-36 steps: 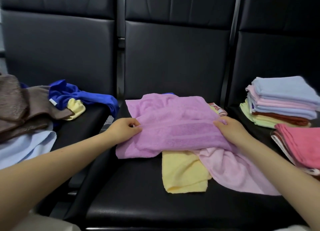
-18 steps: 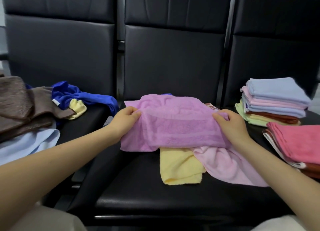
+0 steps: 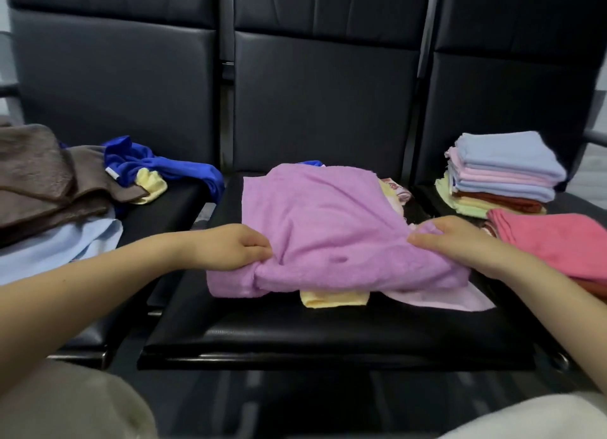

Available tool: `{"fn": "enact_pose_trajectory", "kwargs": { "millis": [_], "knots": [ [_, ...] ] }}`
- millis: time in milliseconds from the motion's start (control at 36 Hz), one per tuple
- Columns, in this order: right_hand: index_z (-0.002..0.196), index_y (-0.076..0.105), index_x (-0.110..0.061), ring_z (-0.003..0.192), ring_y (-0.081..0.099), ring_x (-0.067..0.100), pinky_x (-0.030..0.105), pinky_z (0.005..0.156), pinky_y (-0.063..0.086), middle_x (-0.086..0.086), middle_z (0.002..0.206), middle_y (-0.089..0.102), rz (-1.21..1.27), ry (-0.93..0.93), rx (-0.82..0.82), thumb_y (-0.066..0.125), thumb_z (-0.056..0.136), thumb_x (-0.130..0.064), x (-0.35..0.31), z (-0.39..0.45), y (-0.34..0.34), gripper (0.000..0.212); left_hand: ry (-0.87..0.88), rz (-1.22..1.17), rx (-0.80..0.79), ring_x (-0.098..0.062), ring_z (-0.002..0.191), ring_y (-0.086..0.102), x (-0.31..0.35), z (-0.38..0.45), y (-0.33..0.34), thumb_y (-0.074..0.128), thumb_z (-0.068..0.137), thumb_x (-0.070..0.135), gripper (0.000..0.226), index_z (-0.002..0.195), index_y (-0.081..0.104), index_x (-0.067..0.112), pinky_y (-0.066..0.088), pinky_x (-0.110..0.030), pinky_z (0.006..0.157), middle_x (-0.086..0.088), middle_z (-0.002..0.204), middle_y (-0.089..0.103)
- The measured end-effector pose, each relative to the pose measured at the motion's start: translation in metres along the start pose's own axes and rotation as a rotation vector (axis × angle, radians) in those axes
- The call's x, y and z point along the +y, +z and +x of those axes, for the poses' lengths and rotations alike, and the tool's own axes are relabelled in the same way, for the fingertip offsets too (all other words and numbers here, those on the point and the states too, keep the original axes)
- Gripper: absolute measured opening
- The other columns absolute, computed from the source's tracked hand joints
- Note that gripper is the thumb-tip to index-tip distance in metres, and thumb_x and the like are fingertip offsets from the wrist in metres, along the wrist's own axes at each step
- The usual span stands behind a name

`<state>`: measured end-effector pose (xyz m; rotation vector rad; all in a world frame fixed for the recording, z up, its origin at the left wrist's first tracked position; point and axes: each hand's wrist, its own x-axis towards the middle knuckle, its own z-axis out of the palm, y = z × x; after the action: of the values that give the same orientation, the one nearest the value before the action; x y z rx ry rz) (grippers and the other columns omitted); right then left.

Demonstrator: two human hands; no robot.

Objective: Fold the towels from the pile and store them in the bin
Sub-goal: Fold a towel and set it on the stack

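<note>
A purple towel (image 3: 331,228) lies across the middle black seat (image 3: 328,336), over a yellow towel (image 3: 333,299) and a pale pink towel (image 3: 453,299) whose edges stick out below it. My left hand (image 3: 230,246) grips the purple towel's left edge. My right hand (image 3: 456,241) pinches its right edge. A pile of unfolded towels, brown (image 3: 42,182), blue (image 3: 154,164) and light blue (image 3: 59,241), sits on the left seat. No bin is in view.
On the right seat stands a stack of folded towels (image 3: 502,175) in lilac, pink, rust and yellow. A folded coral-pink towel (image 3: 555,241) lies in front of it. Black seat backs rise behind. My knees show at the bottom.
Both hands have pulled the purple towel's held edges toward me, down over the yellow and pale pink towels, which now show far less.
</note>
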<state>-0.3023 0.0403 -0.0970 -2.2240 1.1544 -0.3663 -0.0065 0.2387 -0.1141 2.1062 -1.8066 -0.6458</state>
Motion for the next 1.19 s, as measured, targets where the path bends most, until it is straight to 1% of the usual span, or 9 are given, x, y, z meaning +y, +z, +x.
{"fn": "enact_pose_trajectory", "kwargs": {
  "millis": [194, 278, 389, 556, 639, 722, 861, 1083, 1194],
  "knots": [
    [0.08, 0.069, -0.004, 0.072, 0.054, 0.012, 0.031, 0.072, 0.04, -0.003, 0.071, 0.059, -0.022, -0.028, -0.168, 0.067, 0.09, -0.029, 0.005, -0.022, 0.0, 0.026, 0.077, -0.016, 0.102, -0.009, 0.082, 0.055, 0.006, -0.009, 0.015, 0.046, 0.101, 0.026, 0.024, 0.084, 0.062, 0.019, 0.042, -0.022, 0.082, 0.011, 0.08, 0.061],
    [0.089, 0.073, -0.013, 0.085, 0.062, 0.012, 0.031, 0.08, 0.047, -0.002, 0.088, 0.069, 0.026, -0.058, -0.047, 0.064, 0.093, -0.024, 0.004, -0.023, -0.003, 0.015, 0.116, 0.077, 0.188, -0.006, 0.075, 0.056, 0.003, -0.011, 0.003, 0.05, 0.096, 0.044, 0.018, 0.1, 0.063, 0.033, 0.044, -0.02, 0.072, 0.007, 0.076, 0.062],
    [0.078, 0.068, -0.025, 0.087, 0.056, 0.009, 0.021, 0.075, 0.04, -0.003, 0.092, 0.063, 0.142, -0.186, 0.259, 0.06, 0.095, -0.018, 0.002, -0.019, -0.008, 0.02, 0.17, 0.358, 0.276, -0.012, 0.07, 0.054, -0.011, -0.011, -0.021, 0.044, 0.074, 0.078, 0.058, 0.09, 0.064, 0.026, 0.044, -0.024, 0.064, 0.003, 0.072, 0.059],
    [0.08, 0.066, -0.022, 0.078, 0.054, 0.012, 0.023, 0.067, 0.041, -0.004, 0.082, 0.062, 0.384, -0.115, 0.384, 0.056, 0.097, -0.015, -0.003, 0.004, 0.004, 0.021, -0.066, -0.061, 0.432, -0.01, 0.058, 0.041, -0.013, 0.017, -0.013, 0.059, 0.094, 0.035, 0.043, 0.078, 0.055, -0.004, 0.034, -0.017, 0.051, -0.003, 0.064, 0.048],
    [0.088, 0.07, -0.015, 0.081, 0.056, 0.014, 0.012, 0.062, 0.042, 0.001, 0.085, 0.065, 0.457, 0.006, 0.221, 0.058, 0.096, -0.017, -0.007, 0.017, 0.021, 0.014, -0.273, -0.283, 0.457, -0.014, 0.068, 0.048, -0.02, 0.039, 0.003, 0.056, 0.096, 0.037, 0.038, 0.089, 0.064, 0.001, 0.037, -0.02, 0.057, -0.003, 0.078, 0.057],
    [0.09, 0.073, -0.012, 0.09, 0.062, 0.019, 0.027, 0.082, 0.046, 0.008, 0.096, 0.071, 0.543, 0.057, 0.076, 0.06, 0.095, -0.016, -0.015, 0.026, 0.033, 0.014, -0.354, -0.492, 0.456, -0.017, 0.069, 0.046, -0.017, 0.052, 0.01, 0.057, 0.093, 0.045, 0.034, 0.094, 0.064, 0.012, 0.036, -0.024, 0.054, -0.007, 0.084, 0.053],
    [0.082, 0.072, -0.009, 0.082, 0.061, 0.015, 0.03, 0.079, 0.045, 0.004, 0.087, 0.071, 0.426, -0.068, 0.201, 0.063, 0.092, -0.022, -0.028, 0.032, 0.036, 0.018, -0.431, -0.909, 0.528, -0.021, 0.079, 0.051, 0.001, 0.068, 0.019, 0.07, 0.083, 0.047, 0.032, 0.083, 0.066, 0.015, 0.043, -0.032, 0.07, -0.01, 0.09, 0.061],
    [0.091, 0.067, 0.009, 0.086, 0.059, 0.035, 0.027, 0.07, 0.04, 0.023, 0.096, 0.067, 0.154, -0.16, 0.223, 0.061, 0.092, -0.019, -0.025, 0.027, 0.031, 0.028, -0.353, -0.716, 0.572, -0.019, 0.084, 0.059, 0.016, 0.055, 0.02, 0.061, 0.091, 0.04, 0.03, 0.088, 0.071, 0.012, 0.048, -0.031, 0.077, -0.007, 0.093, 0.067],
    [0.092, 0.063, 0.013, 0.074, 0.048, 0.017, 0.03, 0.067, 0.036, 0.026, 0.085, 0.064, 0.141, -0.078, 0.104, 0.064, 0.091, -0.024, -0.015, 0.018, 0.013, 0.036, -0.329, -0.728, 0.376, -0.022, 0.086, 0.069, 0.028, 0.028, 0.017, 0.063, 0.091, 0.034, 0.029, 0.097, 0.075, 0.009, 0.054, -0.035, 0.086, -0.009, 0.095, 0.075]
  ]
}}
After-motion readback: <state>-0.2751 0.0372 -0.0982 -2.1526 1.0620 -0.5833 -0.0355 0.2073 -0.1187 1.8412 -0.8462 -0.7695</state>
